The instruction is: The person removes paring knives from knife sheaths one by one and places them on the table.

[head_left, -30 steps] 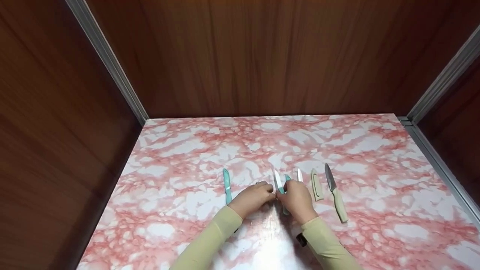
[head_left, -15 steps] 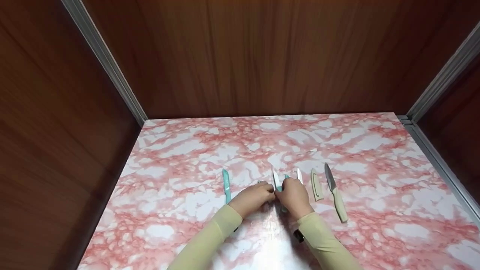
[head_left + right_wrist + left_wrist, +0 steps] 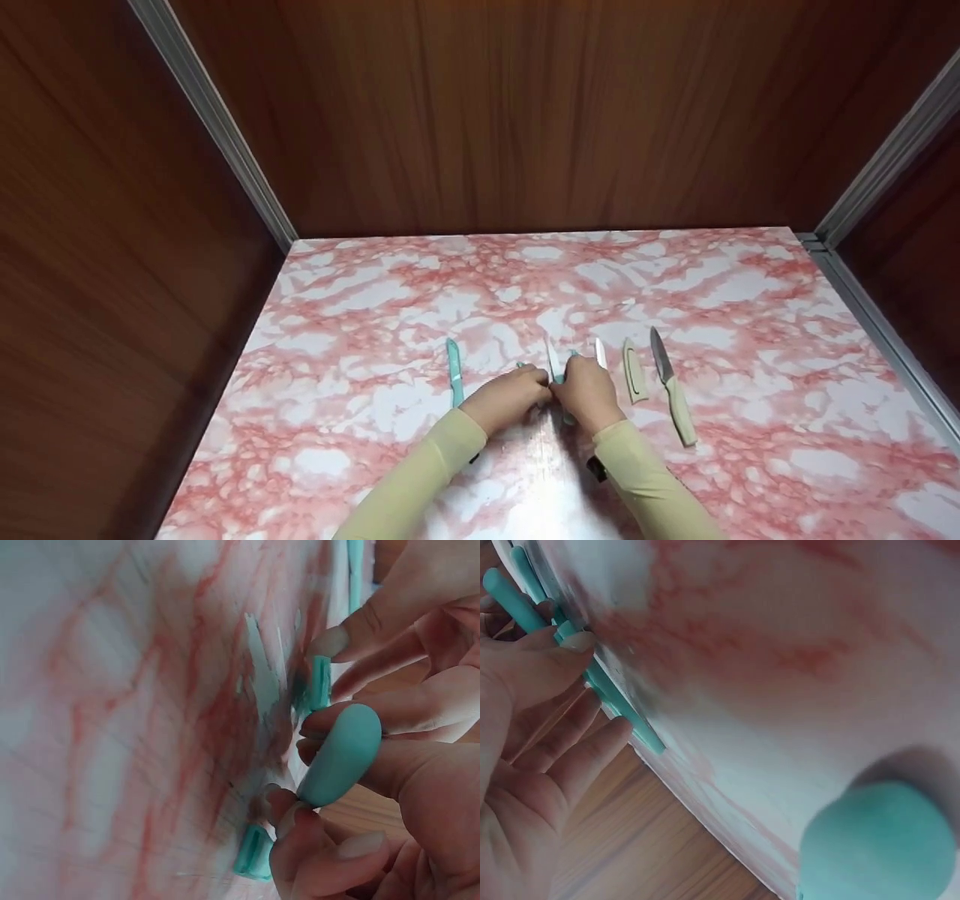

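Note:
In the head view my left hand (image 3: 508, 397) and right hand (image 3: 589, 394) work close together over the table. My right hand grips a knife by its teal handle (image 3: 341, 757); its white blade (image 3: 553, 360) points away from me. Between thumb and fingers, my left hand pinches a slim teal knife sheath (image 3: 622, 709), whose end shows in the right wrist view. A second teal sheath (image 3: 253, 851) lies by my right fingers, mostly hidden from above. Left of my hands is a teal knife (image 3: 454, 371), its handle partly behind my wrist.
Right of my hands, another white blade (image 3: 600, 352) points away, its lower part hidden. Beyond it lie a pale green sheath (image 3: 634, 371) and a bare grey-bladed knife (image 3: 670, 382) with a pale green handle. Wood panels (image 3: 495, 120) enclose the marbled table (image 3: 360, 300).
My right hand has shifted slightly left and toward me with the knife, bringing the blade nearer my left hand. My left hand stays nearly in place. The other knives and sheaths have not moved.

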